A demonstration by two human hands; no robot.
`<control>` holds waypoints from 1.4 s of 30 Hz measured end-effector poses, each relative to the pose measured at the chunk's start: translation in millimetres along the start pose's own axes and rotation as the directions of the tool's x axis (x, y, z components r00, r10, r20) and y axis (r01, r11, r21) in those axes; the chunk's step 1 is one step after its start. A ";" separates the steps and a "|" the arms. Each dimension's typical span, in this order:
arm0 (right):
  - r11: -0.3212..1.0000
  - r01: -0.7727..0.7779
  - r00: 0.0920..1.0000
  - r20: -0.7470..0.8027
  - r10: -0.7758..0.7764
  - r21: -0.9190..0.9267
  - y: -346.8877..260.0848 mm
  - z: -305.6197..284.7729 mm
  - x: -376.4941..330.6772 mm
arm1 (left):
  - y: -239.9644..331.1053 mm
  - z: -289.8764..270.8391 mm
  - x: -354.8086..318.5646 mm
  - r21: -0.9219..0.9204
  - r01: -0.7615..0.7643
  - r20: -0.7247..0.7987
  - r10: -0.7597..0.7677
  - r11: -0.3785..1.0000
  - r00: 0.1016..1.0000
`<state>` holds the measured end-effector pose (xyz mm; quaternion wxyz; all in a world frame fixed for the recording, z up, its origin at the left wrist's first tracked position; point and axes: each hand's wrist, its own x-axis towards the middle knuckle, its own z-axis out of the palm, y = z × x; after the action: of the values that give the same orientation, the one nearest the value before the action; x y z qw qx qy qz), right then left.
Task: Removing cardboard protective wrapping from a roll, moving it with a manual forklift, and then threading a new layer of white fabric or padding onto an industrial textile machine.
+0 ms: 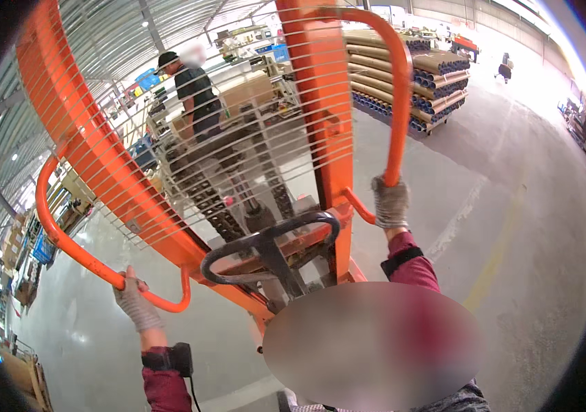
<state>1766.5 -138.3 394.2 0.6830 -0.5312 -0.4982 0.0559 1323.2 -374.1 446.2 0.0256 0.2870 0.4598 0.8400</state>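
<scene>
An orange hand stacker (pixel 318 103) with a wire mesh guard (pixel 238 130) stands upright before me. My left hand (pixel 135 302), in a grey knit glove, is closed round its curved left handle (pixel 76 254). On the other side my right hand (pixel 390 202), gloved the same way, grips the lower part of the right handle (pixel 400 89). Between the two lies a black loop-shaped tiller handle (pixel 271 244), which neither hand touches. Lift chains (pixel 200 199) show behind the mesh. A blurred patch hides the area below the tiller.
Beyond the mast a person in dark clothes and a cap (pixel 197 93) stands by a cluttered workbench (pixel 251 89). Stacked brown rolls (pixel 409 75) sit on the floor at the far right. Shelves with a blue crate (pixel 44 248) line the left. Grey floor (pixel 457 178) extends to the right.
</scene>
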 end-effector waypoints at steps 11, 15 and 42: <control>0.999 0.009 0.984 0.179 0.000 -0.048 -36.7 -8.4 19.0 | -3.9 -23.9 11.8 0.026 -0.095 0.100 0.092 0.995 0.991; 0.999 -0.032 0.977 0.211 0.024 0.035 -50.0 -18.5 25.2 | 0.9 -11.8 -4.6 0.063 -0.096 -0.021 0.098 0.993 0.995; 0.939 0.142 0.304 0.889 -0.342 0.313 50.1 -69.4 237.6 | 11.7 71.7 -92.5 0.727 0.230 -0.528 0.313 0.646 0.790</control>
<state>1958.7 -19.4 506.9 0.3190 -0.2593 -0.8648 0.2884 1439.2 -354.8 442.6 -0.2680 -0.0064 0.7437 0.6124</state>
